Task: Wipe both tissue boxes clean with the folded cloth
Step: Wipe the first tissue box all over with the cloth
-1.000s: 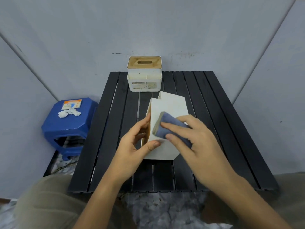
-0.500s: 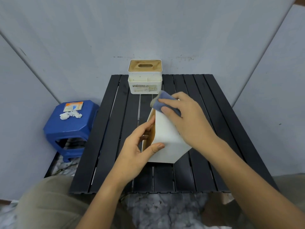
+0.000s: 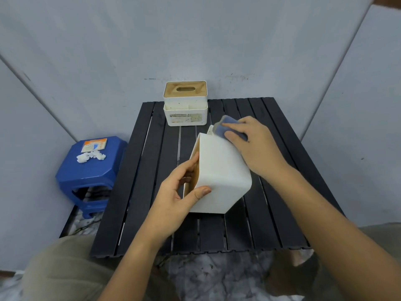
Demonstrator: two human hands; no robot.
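Near tissue box [image 3: 219, 172] was tipped on its side over the middle of the black slatted table [image 3: 138, 192], long axis running away from the person, wooden top face turned left. Left hand [image 3: 180, 192] gripped its near-left edge, thumb on the white side, fingers curled on the wooden face. Right hand [image 3: 253, 144] pressed the folded blue cloth [image 3: 227, 128] on the box's far end, fingers curled over it. Second tissue box [image 3: 185, 103] stood upright at the table's far edge.

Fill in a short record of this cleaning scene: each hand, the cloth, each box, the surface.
left hand: grips the near white plastic tissue box, tipped on the table
right hand: presses the folded blue cloth on that box's far end
second white tissue box with wooden lid: upright at the far edge
surface: black slatted table
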